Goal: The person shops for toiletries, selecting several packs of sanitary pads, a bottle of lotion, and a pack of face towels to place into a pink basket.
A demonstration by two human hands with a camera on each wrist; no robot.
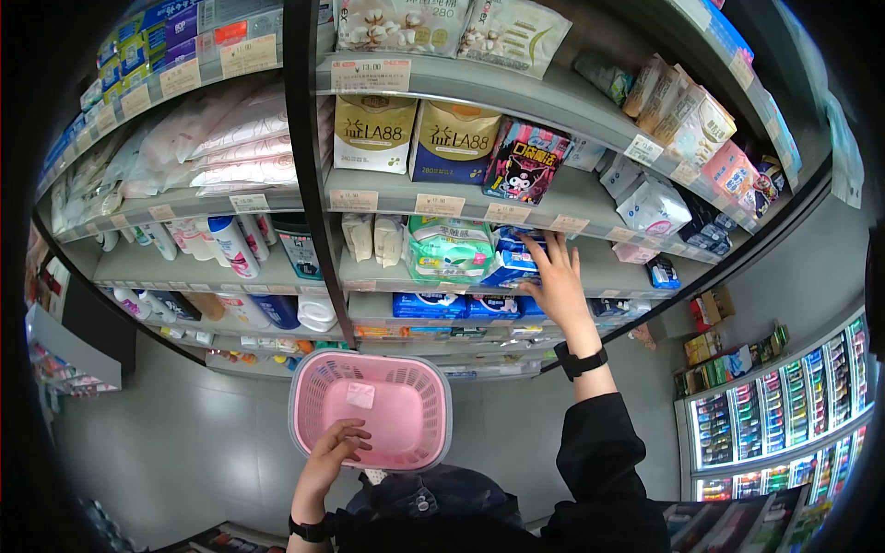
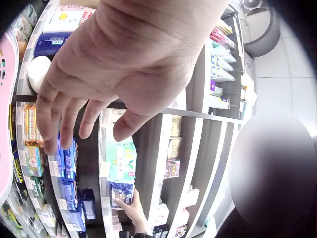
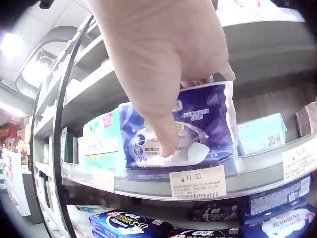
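My right hand (image 1: 557,286) is at the lower-middle shelf, gripping a dark blue-purple pack of sanitary pads (image 3: 198,124). In the right wrist view the thumb lies across the pack's front and the other fingers go over its top edge, partly hidden behind it. A green pack of pads (image 1: 449,247) stands right beside it on the left. My left hand (image 1: 323,461) hangs over the near side of a pink basket (image 1: 304,378), fingers loosely bent and holding nothing. Inside the basket lies a small pale pink packet (image 1: 360,395).
Shelf edges with price tags (image 3: 198,183) run below and above the right hand. More blue packs (image 1: 429,305) fill the shelf underneath. Boxed packs (image 1: 372,134) stand on the shelf above. A dark upright post (image 1: 304,138) divides the shelving to the left.
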